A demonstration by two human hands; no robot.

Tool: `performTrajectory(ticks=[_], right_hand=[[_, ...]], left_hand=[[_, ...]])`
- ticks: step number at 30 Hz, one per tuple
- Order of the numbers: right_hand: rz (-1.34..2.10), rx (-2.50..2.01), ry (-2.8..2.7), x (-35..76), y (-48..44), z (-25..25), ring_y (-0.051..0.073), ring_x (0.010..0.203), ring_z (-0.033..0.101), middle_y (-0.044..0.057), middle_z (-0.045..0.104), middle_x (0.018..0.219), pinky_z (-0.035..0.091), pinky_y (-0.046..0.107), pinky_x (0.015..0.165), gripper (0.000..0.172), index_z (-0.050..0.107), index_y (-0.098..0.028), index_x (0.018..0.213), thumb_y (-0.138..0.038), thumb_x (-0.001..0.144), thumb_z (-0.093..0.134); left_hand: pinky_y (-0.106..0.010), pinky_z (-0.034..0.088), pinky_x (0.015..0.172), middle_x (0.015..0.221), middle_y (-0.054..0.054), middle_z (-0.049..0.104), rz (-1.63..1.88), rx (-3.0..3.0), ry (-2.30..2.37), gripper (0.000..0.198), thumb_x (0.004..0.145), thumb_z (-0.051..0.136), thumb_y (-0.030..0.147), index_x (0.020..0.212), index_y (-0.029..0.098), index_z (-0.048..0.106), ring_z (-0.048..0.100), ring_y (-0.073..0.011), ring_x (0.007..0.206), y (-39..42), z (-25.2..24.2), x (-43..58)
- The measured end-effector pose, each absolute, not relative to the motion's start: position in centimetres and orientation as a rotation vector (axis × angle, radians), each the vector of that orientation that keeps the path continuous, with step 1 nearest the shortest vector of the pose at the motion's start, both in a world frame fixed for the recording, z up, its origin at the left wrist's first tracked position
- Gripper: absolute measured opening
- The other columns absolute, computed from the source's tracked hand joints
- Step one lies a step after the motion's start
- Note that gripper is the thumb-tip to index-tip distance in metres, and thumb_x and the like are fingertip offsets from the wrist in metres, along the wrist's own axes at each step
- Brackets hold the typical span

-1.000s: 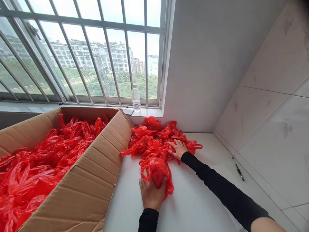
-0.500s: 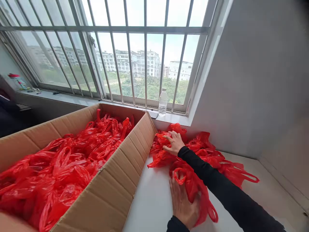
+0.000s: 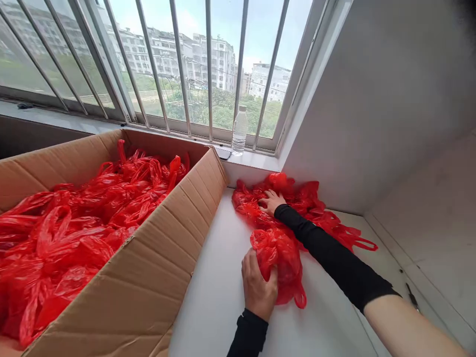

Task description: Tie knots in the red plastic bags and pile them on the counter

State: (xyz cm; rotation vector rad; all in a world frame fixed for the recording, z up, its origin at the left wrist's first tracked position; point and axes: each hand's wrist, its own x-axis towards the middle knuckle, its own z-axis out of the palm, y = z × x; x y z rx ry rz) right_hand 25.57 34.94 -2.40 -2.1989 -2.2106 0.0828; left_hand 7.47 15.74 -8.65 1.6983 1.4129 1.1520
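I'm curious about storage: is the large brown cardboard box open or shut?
Open: the box is uncovered on top, showing crumpled red plastic bags inside.

You could read no text, label, brand, number or sign here, neither on the red bags (image 3: 283, 255) nor on the cardboard box (image 3: 148, 258) or bottle (image 3: 240, 131)

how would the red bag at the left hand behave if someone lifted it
The red bag at the left hand would probably be floppy, as its thin plastic is creased and crumpled. It may feel slippery, given its glossy shine. It doesn't look apt to roll, being lumpy and uneven; whatever is inside can't be made out.
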Motion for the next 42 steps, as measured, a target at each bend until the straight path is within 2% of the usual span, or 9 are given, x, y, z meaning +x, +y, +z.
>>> performTrajectory(ticks=[5,7,12,18,25,27,31,37,42], right_hand=[[0.079,-2.08,-2.048,25.6,30.3,1.3,0.03,0.142,0.031,0.018,0.04,0.151,0.022,0.054,0.116,0.047,0.052,-0.018,0.14,-0.039,0.097,0.047],[0.169,-1.93,-2.09,24.7,27.1,2.3,0.025,0.134,0.043,0.015,0.051,0.142,0.032,0.044,0.112,0.048,0.052,-0.019,0.139,-0.044,0.099,0.042],[0.451,-1.642,-2.185,23.4,20.1,3.2,0.021,0.097,0.065,0.004,0.072,0.099,0.049,0.033,0.091,0.025,0.073,-0.023,0.097,-0.043,0.084,0.067],[0.451,-1.576,-1.859,23.4,17.3,4.5,0.017,0.086,0.064,0.002,0.068,0.088,0.049,0.032,0.086,0.023,0.061,-0.02,0.091,-0.038,0.095,0.047],[0.583,-1.446,-1.677,20.9,15.9,5.2,0.015,0.074,0.061,0.001,0.062,0.082,0.051,0.028,0.072,0.026,0.053,-0.02,0.091,-0.043,0.095,0.043],[0.662,-1.375,-1.693,19.8,15.5,5.7,0.014,0.073,0.06,0.0,0.062,0.08,0.051,0.027,0.071,0.025,0.054,-0.02,0.09,-0.044,0.095,0.045],[0.832,-1.249,-1.631,18.7,15.1,6.4,0.015,0.075,0.059,0.0,0.062,0.08,0.048,0.028,0.074,0.022,0.058,-0.02,0.087,-0.041,0.091,0.055],[0.89,-1.341,-1.413,18.8,14.6,2.9,0.013,0.059,0.048,-0.004,0.051,0.069,0.04,0.027,0.059,0.023,0.052,-0.021,0.084,-0.043,0.09,0.052],[0.953,-1.398,-1.286,17.0,12.7,-0.7,0.011,0.052,0.037,-0.007,0.043,0.062,0.033,0.026,0.052,0.026,0.048,-0.022,0.086,-0.048,0.091,0.048]], left_hand=[[-0.049,0.044,0.102,0.119,-0.011,0.058,1.196,1.646,1.418,0.038,0.087,0.054,0.023,0.124,0.02,0.054,0.054,-0.0283,0.115,14.7,-6.5,6.0],[-0.049,0.043,0.1,0.119,-0.011,0.058,1.188,1.682,1.437,0.038,0.087,0.055,0.026,0.125,0.02,0.054,0.054,-0.029,0.114,14.2,-6.1,5.8],[-0.048,0.044,0.088,0.099,-0.007,0.068,1.09,1.739,1.439,0.022,0.086,0.054,0.022,0.105,0.023,0.066,0.059,-0.0298,0.098,13.7,-5.6,5.6],[-0.038,0.049,0.081,0.091,-0.006,0.071,1.156,1.678,1.345,0.023,0.092,0.045,0.023,0.09,0.022,0.067,0.063,-0.0239,0.089,13.8,-5.4,3.6],[-0.045,0.039,0.105,0.128,-0.009,0.061,1.324,1.707,1.291,0.047,0.086,0.056,0.025,0.132,0.021,0.053,0.053,-0.0261,0.118,13.0,-1.4,2.5],[-0.047,0.035,0.108,0.129,-0.009,0.061,1.265,1.693,1.156,0.048,0.082,0.063,0.028,0.129,0.021,0.057,0.051,-0.029,0.122,13.4,-0.1,3.1],[-0.041,0.049,0.086,0.092,-0.008,0.072,1.072,1.528,0.945,0.027,0.085,0.059,0.038,0.099,0.017,0.069,0.065,-0.026,0.088,15.0,1.0,3.4],[-0.029,0.051,0.062,0.073,0.0,0.069,0.869,1.168,0.661,0.054,0.088,0.061,0.048,0.132,0.022,0.042,0.065,-0.0171,0.061,14.7,0.4,1.5],[-0.025,0.046,0.058,0.074,0.002,0.062,0.852,1.188,0.716,0.035,0.092,0.055,0.046,0.121,0.028,0.049,0.059,-0.0144,0.062,12.6,-0.8,-0.2]])
